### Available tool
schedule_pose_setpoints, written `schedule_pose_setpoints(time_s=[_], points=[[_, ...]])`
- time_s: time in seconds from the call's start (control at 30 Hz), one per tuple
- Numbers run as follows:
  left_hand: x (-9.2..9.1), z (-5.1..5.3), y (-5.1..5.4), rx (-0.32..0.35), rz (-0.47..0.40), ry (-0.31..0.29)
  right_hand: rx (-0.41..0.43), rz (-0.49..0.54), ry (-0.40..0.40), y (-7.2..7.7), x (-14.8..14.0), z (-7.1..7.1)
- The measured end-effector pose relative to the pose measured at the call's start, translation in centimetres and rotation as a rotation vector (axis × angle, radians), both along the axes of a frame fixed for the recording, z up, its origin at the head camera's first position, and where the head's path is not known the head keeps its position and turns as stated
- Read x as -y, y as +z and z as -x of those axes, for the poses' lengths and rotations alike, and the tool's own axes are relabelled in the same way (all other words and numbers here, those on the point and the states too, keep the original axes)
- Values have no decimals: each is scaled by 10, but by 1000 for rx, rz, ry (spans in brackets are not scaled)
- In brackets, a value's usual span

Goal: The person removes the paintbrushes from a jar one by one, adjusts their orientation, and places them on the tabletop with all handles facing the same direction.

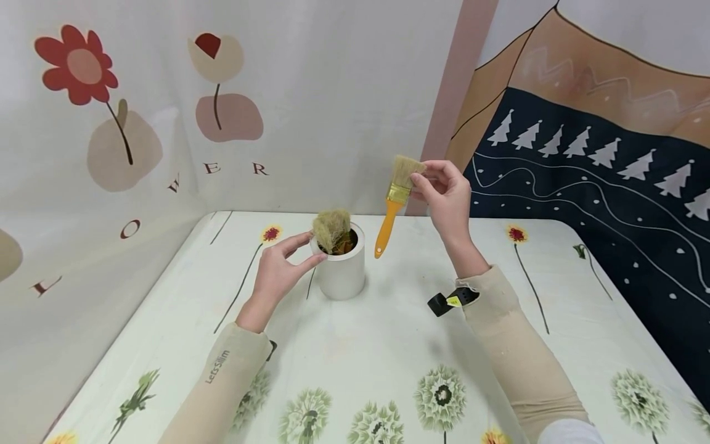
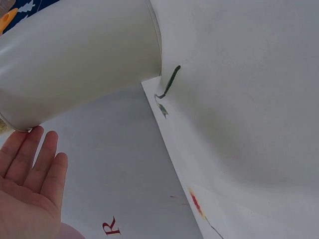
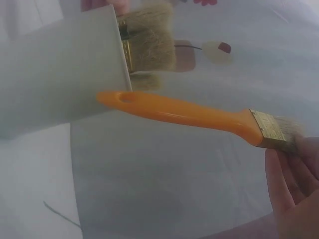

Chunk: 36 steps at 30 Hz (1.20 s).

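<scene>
A white cylindrical holder stands upright on the table. Paintbrushes sit inside it with their pale bristles up; their metal bands show in the right wrist view. My left hand holds the holder at its rim, thumb in front and fingers at the left side. To the right of the holder, my right hand pinches a paintbrush by the bristle end. Its orange handle points down and toward the holder, in the air above the table.
A white cloth with printed flowers covers the table. Behind it hangs a pale curtain with flower prints. A dark printed curtain with trees is at the right.
</scene>
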<state>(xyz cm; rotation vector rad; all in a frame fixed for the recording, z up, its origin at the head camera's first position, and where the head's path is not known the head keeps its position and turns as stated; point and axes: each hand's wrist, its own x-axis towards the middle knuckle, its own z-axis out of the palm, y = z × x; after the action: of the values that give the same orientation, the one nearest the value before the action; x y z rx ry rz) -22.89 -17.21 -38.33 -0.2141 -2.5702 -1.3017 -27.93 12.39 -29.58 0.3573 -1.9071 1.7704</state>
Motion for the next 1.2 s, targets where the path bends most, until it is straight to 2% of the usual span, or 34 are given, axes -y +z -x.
schedule_pose_setpoints(time_s=[0.6,0.93,1.2], points=[[0,2,0,-11,-11,4,102,-34,-27,-20,-7,8],[0,1,-3,19,-21,15,191,-45,-19,-42,-8,14],[-2,0,0,24,-33,15,244,-68,-20,-54,-8,21]])
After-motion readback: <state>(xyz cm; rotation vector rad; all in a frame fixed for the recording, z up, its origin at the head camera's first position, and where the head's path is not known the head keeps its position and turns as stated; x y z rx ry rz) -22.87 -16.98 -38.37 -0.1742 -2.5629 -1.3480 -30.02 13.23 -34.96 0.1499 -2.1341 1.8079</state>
